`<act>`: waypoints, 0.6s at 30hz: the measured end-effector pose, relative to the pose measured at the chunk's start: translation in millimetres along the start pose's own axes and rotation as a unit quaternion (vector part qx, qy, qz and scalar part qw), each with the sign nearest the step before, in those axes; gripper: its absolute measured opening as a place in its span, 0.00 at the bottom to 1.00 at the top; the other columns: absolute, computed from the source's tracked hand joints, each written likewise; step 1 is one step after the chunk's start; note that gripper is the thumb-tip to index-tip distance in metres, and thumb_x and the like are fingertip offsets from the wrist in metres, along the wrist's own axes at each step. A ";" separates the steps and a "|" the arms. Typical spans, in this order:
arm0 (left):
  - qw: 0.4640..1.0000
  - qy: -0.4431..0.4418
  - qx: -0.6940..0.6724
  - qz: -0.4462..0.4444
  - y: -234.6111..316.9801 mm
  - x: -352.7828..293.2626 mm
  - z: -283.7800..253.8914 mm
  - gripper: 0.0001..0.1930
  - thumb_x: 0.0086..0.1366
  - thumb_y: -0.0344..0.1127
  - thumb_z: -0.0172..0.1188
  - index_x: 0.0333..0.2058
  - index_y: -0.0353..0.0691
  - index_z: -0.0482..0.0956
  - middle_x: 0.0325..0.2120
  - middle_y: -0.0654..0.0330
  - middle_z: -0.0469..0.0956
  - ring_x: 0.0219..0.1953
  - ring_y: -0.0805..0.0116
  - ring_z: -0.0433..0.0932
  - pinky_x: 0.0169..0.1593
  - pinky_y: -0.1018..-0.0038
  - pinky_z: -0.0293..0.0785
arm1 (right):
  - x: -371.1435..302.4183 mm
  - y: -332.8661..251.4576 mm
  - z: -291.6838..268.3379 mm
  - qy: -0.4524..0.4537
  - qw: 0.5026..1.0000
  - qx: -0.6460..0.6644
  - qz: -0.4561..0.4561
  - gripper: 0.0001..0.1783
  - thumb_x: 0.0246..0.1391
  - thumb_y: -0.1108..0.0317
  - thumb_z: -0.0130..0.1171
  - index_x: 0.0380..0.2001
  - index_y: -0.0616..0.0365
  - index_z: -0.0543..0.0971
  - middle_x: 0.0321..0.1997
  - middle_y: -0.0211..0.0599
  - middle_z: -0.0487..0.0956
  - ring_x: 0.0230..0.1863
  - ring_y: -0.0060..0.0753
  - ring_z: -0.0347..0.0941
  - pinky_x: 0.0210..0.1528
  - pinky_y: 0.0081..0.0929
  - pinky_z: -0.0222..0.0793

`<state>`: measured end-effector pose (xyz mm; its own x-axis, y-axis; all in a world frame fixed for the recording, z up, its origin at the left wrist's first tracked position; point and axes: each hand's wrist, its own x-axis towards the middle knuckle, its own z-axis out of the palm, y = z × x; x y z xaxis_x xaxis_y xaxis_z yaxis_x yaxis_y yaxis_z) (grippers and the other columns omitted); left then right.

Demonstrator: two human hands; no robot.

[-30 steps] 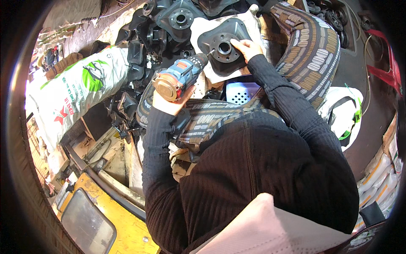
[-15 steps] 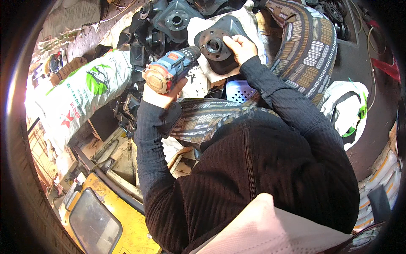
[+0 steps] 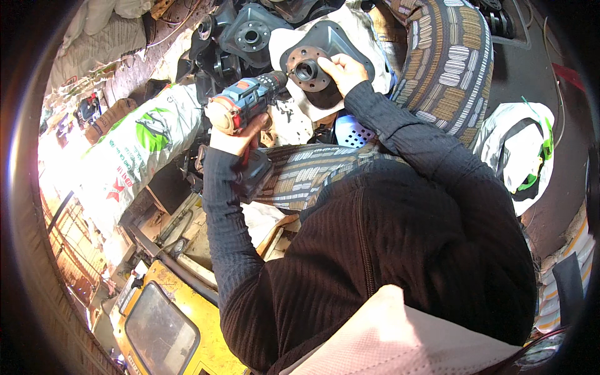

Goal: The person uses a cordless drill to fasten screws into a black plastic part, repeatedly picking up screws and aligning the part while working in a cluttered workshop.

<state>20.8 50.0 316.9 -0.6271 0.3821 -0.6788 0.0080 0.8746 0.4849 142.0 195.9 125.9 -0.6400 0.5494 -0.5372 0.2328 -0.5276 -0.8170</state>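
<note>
Left hand (image 3: 240,134) and right hand (image 3: 345,73) are both occupied, reaching forward from dark ribbed sleeves. Closed around the handle of a blue and red cordless drill (image 3: 244,100), the left hand sits lower than the right, with the drill's dark battery pack (image 3: 253,174) just below its wrist. The drill's chuck (image 3: 275,80) points away from that hand toward the right one.

Just left of the right hand's fingertips lies a black part (image 3: 342,45), a squarish plate that bears a round flange (image 3: 299,57) with small holes and a central collar. The right hand holds this part at the right side of the flange, thumb and forefinger narrow and close together. Whether the drill's bit touches the flange cannot be told. A white cloth (image 3: 284,40) lies beneath the part.

Beyond the left hand, similar black pieces (image 3: 251,36) are heaped, and a white sack with green print (image 3: 153,140) stretches out to its left. Below the right hand, a lilac shoe with round holes (image 3: 351,132) shows under the forearm. Patterned trousers (image 3: 447,72) curve around to the right of that hand, and a white and green bag (image 3: 515,150) rests farther right.
</note>
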 end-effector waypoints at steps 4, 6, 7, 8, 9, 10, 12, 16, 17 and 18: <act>0.993 0.000 0.066 0.099 -2.2 18.8 -6.4 0.26 0.49 0.35 0.69 0.47 0.36 0.71 0.41 0.57 0.76 0.41 0.67 0.76 0.46 0.73 0.72 | 1.1 9.6 -5.2 0.041 0.995 -0.093 -0.008 0.18 0.46 0.57 0.65 0.32 0.61 0.77 0.20 0.23 0.71 0.23 0.14 0.64 0.27 0.16 0.62; 0.953 -0.035 0.217 0.206 -5.7 35.2 -14.3 0.31 0.49 0.39 0.69 0.51 0.37 0.68 0.47 0.54 0.72 0.49 0.64 0.71 0.56 0.71 0.64 | 2.7 13.3 -7.6 0.062 0.989 -0.133 -0.009 0.19 0.45 0.56 0.65 0.33 0.62 0.77 0.20 0.24 0.72 0.23 0.15 0.65 0.28 0.17 0.63; 0.928 -0.034 0.298 0.223 -8.7 43.5 -17.9 0.32 0.49 0.40 0.68 0.51 0.38 0.67 0.47 0.54 0.71 0.50 0.63 0.71 0.56 0.70 0.64 | 3.9 14.5 -7.9 0.058 0.989 -0.138 0.013 0.20 0.44 0.56 0.65 0.33 0.62 0.77 0.21 0.26 0.73 0.24 0.17 0.66 0.29 0.19 0.65; 0.930 -0.042 0.297 0.213 -13.2 48.7 -20.2 0.31 0.49 0.40 0.68 0.52 0.38 0.67 0.48 0.54 0.71 0.50 0.63 0.70 0.57 0.70 0.63 | 4.7 15.2 -9.2 0.056 0.989 -0.140 -0.002 0.20 0.44 0.56 0.65 0.33 0.62 0.77 0.21 0.27 0.73 0.24 0.17 0.66 0.29 0.19 0.65; 0.932 -0.050 0.296 0.202 -17.7 54.5 -22.8 0.31 0.49 0.41 0.68 0.52 0.39 0.67 0.48 0.54 0.71 0.51 0.63 0.70 0.57 0.70 0.63 | 5.6 15.6 -9.9 0.054 0.988 -0.145 0.001 0.20 0.44 0.56 0.65 0.33 0.63 0.77 0.21 0.27 0.73 0.24 0.17 0.67 0.29 0.18 0.65; 0.961 -0.065 0.214 0.165 -22.8 58.5 -24.4 0.31 0.49 0.41 0.67 0.51 0.39 0.68 0.49 0.54 0.70 0.51 0.63 0.69 0.57 0.70 0.63 | 6.0 15.9 -10.6 0.055 0.988 -0.145 -0.003 0.20 0.44 0.56 0.65 0.33 0.63 0.77 0.20 0.27 0.73 0.24 0.17 0.67 0.29 0.18 0.65; 0.976 -0.088 0.135 0.147 -32.9 64.8 -25.5 0.30 0.50 0.41 0.67 0.51 0.39 0.68 0.48 0.54 0.71 0.51 0.63 0.70 0.56 0.70 0.64 | 6.4 16.6 -11.2 0.055 0.985 -0.165 0.009 0.20 0.42 0.54 0.66 0.30 0.61 0.77 0.22 0.31 0.76 0.24 0.23 0.70 0.31 0.22 0.68; 0.944 -0.086 0.273 0.166 -46.3 74.4 -16.4 0.29 0.49 0.41 0.68 0.48 0.37 0.69 0.43 0.55 0.75 0.45 0.64 0.75 0.51 0.72 0.70 | 6.2 20.9 -10.6 0.053 0.989 -0.138 0.006 0.17 0.45 0.60 0.66 0.30 0.62 0.75 0.18 0.23 0.70 0.21 0.14 0.62 0.25 0.16 0.61; 0.987 -0.085 0.104 0.093 -48.1 74.0 -13.6 0.29 0.48 0.41 0.68 0.48 0.36 0.69 0.41 0.55 0.76 0.43 0.64 0.76 0.49 0.72 0.71 | 5.7 22.6 -10.2 0.050 0.991 -0.127 0.011 0.16 0.45 0.60 0.66 0.30 0.62 0.75 0.18 0.22 0.69 0.21 0.13 0.61 0.25 0.15 0.60; 0.997 -0.065 -0.021 0.042 -48.3 75.1 -11.1 0.29 0.48 0.41 0.68 0.47 0.36 0.69 0.40 0.55 0.77 0.41 0.63 0.77 0.48 0.73 0.73 | 5.4 24.0 -10.3 0.048 0.992 -0.115 0.017 0.16 0.45 0.61 0.66 0.29 0.61 0.74 0.18 0.21 0.68 0.21 0.12 0.60 0.24 0.15 0.59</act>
<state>-35.4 33.1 248.6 -0.5198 0.4915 -0.6987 0.0224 0.8255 0.5640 151.7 192.9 101.2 -0.5587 0.5989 -0.5737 0.4213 -0.3909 -0.8184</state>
